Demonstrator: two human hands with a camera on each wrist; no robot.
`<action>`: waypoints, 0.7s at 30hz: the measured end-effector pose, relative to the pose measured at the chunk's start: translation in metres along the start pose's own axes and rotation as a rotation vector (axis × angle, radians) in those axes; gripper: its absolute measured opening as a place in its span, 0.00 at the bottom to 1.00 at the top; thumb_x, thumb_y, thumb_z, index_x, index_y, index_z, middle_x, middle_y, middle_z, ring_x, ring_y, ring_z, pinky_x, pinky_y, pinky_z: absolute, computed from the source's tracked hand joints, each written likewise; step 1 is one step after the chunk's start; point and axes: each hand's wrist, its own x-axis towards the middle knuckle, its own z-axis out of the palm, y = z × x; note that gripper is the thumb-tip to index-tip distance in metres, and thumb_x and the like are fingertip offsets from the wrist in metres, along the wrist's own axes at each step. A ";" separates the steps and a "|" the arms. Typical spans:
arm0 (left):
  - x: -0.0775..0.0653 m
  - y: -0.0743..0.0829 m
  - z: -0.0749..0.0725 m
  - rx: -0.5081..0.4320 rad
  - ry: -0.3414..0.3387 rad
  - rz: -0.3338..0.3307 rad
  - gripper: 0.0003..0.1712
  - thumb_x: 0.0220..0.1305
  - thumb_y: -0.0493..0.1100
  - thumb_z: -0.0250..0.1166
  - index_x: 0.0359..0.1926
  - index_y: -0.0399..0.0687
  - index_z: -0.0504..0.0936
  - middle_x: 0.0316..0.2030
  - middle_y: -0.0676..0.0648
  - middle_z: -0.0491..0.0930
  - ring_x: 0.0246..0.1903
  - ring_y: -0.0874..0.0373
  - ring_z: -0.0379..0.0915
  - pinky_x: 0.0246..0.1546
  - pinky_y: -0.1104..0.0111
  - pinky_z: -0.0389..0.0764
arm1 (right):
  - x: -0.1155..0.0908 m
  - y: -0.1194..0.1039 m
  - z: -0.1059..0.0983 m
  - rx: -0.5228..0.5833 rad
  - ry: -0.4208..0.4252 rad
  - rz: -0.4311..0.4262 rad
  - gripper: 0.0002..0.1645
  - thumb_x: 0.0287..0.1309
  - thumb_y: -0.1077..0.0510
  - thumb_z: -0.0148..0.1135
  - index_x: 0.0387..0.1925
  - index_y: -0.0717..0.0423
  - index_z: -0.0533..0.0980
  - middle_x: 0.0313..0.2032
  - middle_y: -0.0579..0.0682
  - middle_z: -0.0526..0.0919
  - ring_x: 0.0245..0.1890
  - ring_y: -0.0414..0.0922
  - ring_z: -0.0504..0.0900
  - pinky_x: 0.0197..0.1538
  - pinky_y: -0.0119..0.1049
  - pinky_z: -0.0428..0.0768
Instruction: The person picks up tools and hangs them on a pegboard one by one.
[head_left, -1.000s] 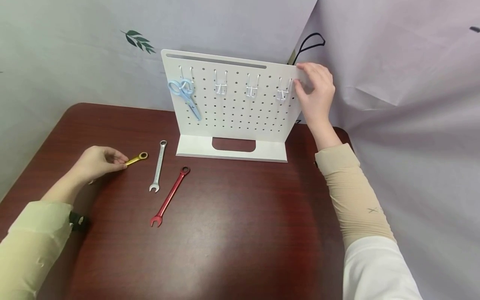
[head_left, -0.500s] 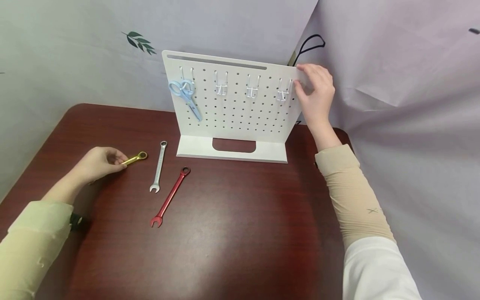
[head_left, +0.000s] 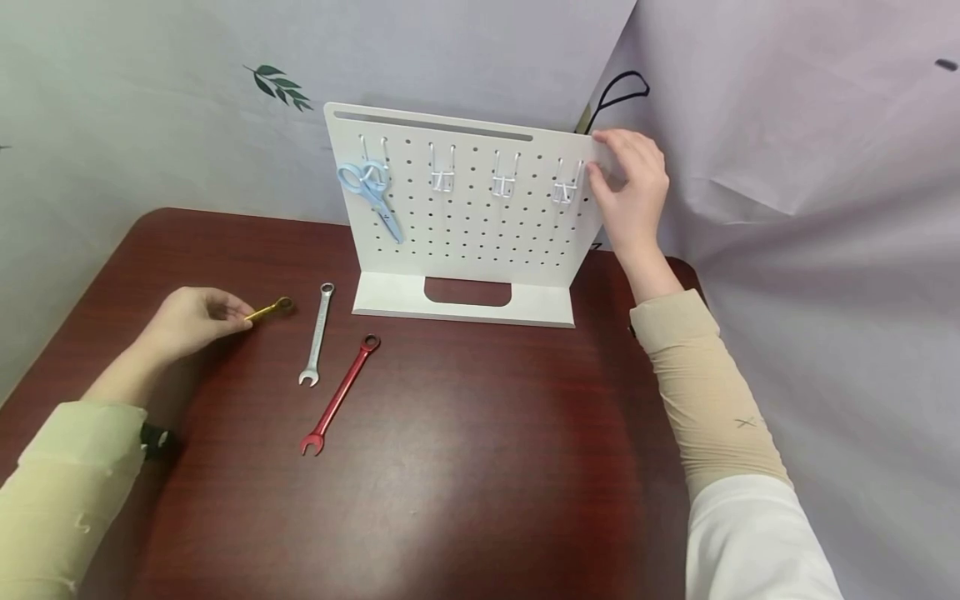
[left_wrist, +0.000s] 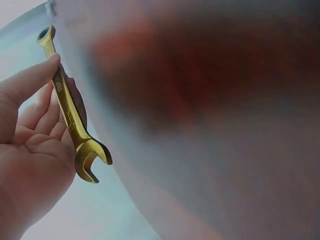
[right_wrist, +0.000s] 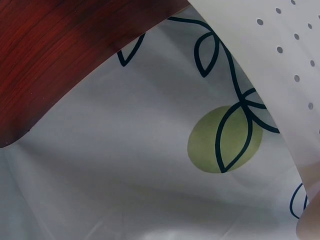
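Observation:
In the head view my left hand (head_left: 197,321) pinches a small gold combination wrench (head_left: 268,309) at the table's left side. The left wrist view has the thumb and fingers on the shank of this gold wrench (left_wrist: 68,102), its open jaw end pointing down and its ring end up. My right hand (head_left: 633,183) grips the upper right corner of a white pegboard stand (head_left: 465,229), thumb on the front face. Light blue scissors (head_left: 373,187) hang from the leftmost hook. In the right wrist view, only the pegboard's edge (right_wrist: 280,65) and a bit of finger show.
A silver wrench (head_left: 318,335) and a longer red wrench (head_left: 341,394) lie on the dark red table (head_left: 487,450), between my left hand and the pegboard. Three white hooks, such as the middle one (head_left: 504,177), hold nothing. A pale cloth wall stands behind.
The gold wrench has turned in my left fingers and now shows a narrower side. That hand has shifted slightly up in the head view; the right hand stays on the pegboard.

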 end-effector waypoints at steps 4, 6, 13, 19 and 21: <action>0.004 0.006 -0.003 -0.040 0.058 0.001 0.12 0.67 0.40 0.75 0.43 0.33 0.89 0.32 0.42 0.90 0.26 0.79 0.73 0.29 0.81 0.71 | 0.000 0.000 0.000 -0.004 -0.004 0.006 0.15 0.64 0.66 0.72 0.52 0.61 0.87 0.52 0.57 0.91 0.61 0.53 0.84 0.74 0.39 0.72; 0.007 0.013 -0.003 -0.061 0.089 0.008 0.12 0.67 0.40 0.75 0.44 0.34 0.89 0.32 0.42 0.90 0.26 0.80 0.73 0.29 0.82 0.71 | 0.000 -0.001 0.000 -0.006 -0.006 0.009 0.15 0.65 0.66 0.72 0.52 0.61 0.87 0.52 0.57 0.91 0.61 0.53 0.84 0.74 0.39 0.72; 0.015 0.047 -0.002 -0.181 0.178 0.040 0.13 0.65 0.38 0.76 0.46 0.32 0.89 0.25 0.71 0.82 0.26 0.81 0.76 0.28 0.85 0.75 | 0.000 -0.002 -0.001 -0.006 -0.009 0.011 0.15 0.65 0.66 0.71 0.53 0.61 0.87 0.52 0.57 0.91 0.61 0.53 0.83 0.74 0.39 0.72; 0.023 0.077 0.006 -0.325 0.223 0.055 0.13 0.65 0.36 0.76 0.46 0.32 0.88 0.23 0.78 0.79 0.27 0.80 0.78 0.27 0.83 0.77 | 0.000 -0.002 0.000 -0.006 -0.006 0.009 0.15 0.64 0.67 0.71 0.52 0.62 0.87 0.52 0.58 0.91 0.61 0.54 0.84 0.74 0.39 0.72; 0.026 0.085 0.008 -0.381 0.230 0.045 0.10 0.65 0.37 0.76 0.45 0.37 0.89 0.24 0.77 0.80 0.28 0.80 0.79 0.27 0.82 0.77 | 0.000 -0.002 0.000 -0.004 -0.004 0.008 0.15 0.64 0.67 0.71 0.52 0.62 0.87 0.52 0.58 0.91 0.61 0.54 0.84 0.74 0.39 0.72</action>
